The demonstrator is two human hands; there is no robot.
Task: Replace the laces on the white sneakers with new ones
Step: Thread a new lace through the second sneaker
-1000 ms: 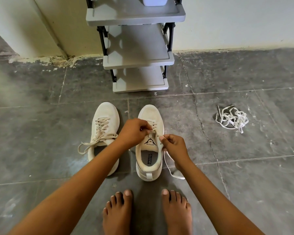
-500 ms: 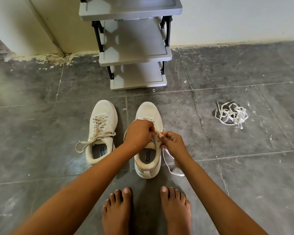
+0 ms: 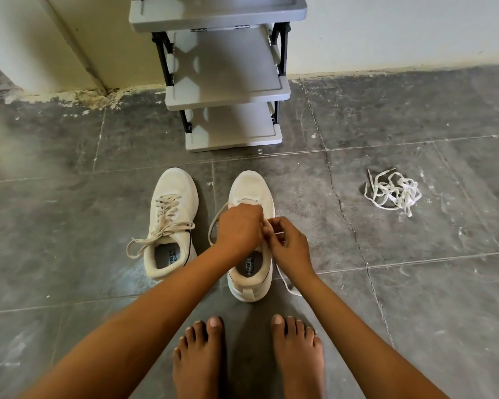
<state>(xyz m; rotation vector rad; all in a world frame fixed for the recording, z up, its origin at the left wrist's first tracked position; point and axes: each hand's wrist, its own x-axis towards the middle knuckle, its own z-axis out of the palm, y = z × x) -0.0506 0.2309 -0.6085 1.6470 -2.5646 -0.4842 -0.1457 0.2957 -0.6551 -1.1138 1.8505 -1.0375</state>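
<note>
Your bare feet (image 3: 242, 355) stand nearest. Just beyond them, both hands work over the right sneaker (image 3: 251, 240): left hand (image 3: 238, 228) closed over the eyelets, right hand (image 3: 290, 246) pinching its lace (image 3: 285, 279), which trails to the floor. Judged step: unlacing this shoe; next, draw the lace free row by row. Insoles read "SPEED FLEXIBLE". Left sneaker (image 3: 172, 223) beside it, laced, untied. Loose laces (image 3: 393, 191) lie well right. Rack (image 3: 225, 82) farthest
</note>
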